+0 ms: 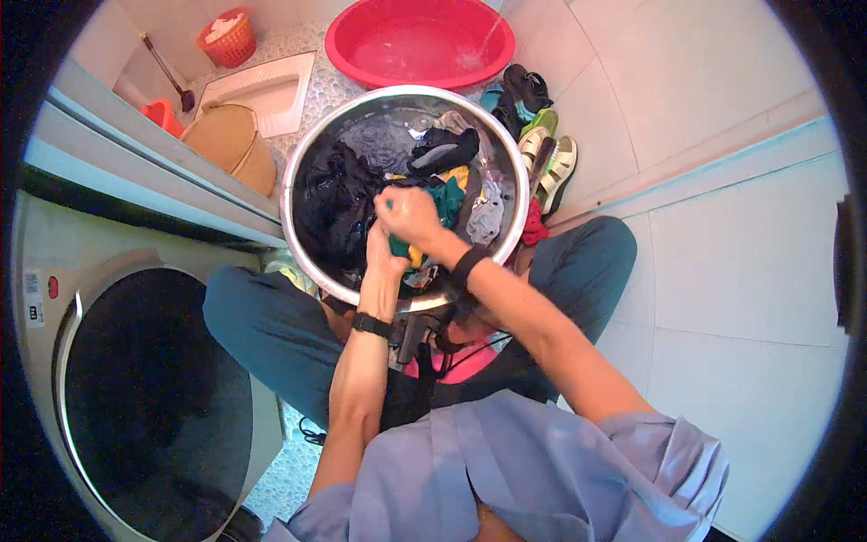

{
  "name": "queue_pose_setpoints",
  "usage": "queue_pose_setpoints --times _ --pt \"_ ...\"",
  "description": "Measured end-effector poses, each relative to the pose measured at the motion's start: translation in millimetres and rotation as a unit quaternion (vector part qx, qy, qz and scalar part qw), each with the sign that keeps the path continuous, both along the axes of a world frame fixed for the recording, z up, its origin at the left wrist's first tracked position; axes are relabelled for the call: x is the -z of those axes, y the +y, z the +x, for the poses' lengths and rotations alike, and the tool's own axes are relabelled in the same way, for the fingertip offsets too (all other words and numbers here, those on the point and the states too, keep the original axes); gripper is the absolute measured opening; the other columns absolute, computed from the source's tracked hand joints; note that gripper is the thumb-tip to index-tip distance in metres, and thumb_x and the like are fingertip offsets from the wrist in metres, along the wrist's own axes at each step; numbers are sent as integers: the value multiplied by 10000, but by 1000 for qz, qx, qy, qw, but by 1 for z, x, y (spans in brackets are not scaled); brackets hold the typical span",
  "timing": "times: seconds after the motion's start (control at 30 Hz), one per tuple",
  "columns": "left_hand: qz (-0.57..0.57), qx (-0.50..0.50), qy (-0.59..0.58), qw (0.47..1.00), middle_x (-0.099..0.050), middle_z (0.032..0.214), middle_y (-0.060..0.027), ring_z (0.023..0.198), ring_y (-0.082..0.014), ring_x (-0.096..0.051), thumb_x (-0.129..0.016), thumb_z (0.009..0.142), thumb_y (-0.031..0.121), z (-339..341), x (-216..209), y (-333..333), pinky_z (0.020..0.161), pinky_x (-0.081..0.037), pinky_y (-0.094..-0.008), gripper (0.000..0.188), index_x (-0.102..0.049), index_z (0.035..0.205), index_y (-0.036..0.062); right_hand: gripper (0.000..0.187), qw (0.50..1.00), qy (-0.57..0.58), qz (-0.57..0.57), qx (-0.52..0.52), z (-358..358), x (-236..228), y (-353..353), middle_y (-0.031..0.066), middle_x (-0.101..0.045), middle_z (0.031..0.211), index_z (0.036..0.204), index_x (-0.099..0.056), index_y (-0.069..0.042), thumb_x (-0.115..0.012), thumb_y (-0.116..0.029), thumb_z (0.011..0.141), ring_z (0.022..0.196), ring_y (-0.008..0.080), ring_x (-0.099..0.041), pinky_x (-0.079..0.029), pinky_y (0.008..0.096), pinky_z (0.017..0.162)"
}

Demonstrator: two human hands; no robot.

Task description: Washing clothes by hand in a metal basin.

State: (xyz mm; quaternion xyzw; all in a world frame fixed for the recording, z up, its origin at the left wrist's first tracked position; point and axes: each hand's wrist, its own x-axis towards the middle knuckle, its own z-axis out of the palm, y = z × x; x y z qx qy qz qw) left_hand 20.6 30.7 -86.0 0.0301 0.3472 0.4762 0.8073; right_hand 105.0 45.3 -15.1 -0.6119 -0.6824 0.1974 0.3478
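Both hands are over a large round metal basin (291,194) of wet laundry. My right hand (411,217) is a closed fist, with a bit of green showing between its fingers. Just below and against it is my left hand (386,255), closed, its fingers partly hidden. A green garment (447,200) with yellow parts bunches around and under both hands. Dark clothes (339,203) fill the basin's left side. On the right side lie a grey patterned cloth (488,212) and a black and grey piece (442,152). Water shows toward the far side.
Behind the basin stands a red tub (339,54) with water running into it. Several shoes (558,172) line the right wall. At left are a washing machine (54,244), a tan bucket (230,149), a squat toilet (293,81) and an orange basket (233,45). My knees flank the basin.
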Motion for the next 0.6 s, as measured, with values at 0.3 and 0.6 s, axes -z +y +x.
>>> queue_pose_setpoints --times 0.3,0.6 --pt "219 321 454 802 -576 756 0 660 -98 -507 -683 753 394 -10 -67 -10 603 -394 -236 364 -643 854 46 451 983 132 -112 -55 63 -35 23 99 -637 618 727 -687 -36 -597 -476 759 607 276 -624 -487 356 647" --pt "279 62 263 922 -608 821 -42 701 -115 -565 -636 718 59 -39 -78 5 641 -444 -236 182 -575 884 13 623 932 -6 -269 -244 114 -41 -2 171 -633 1022 1064 -628 -18 -605 -548 737 969 256 -584 -417 321 865"
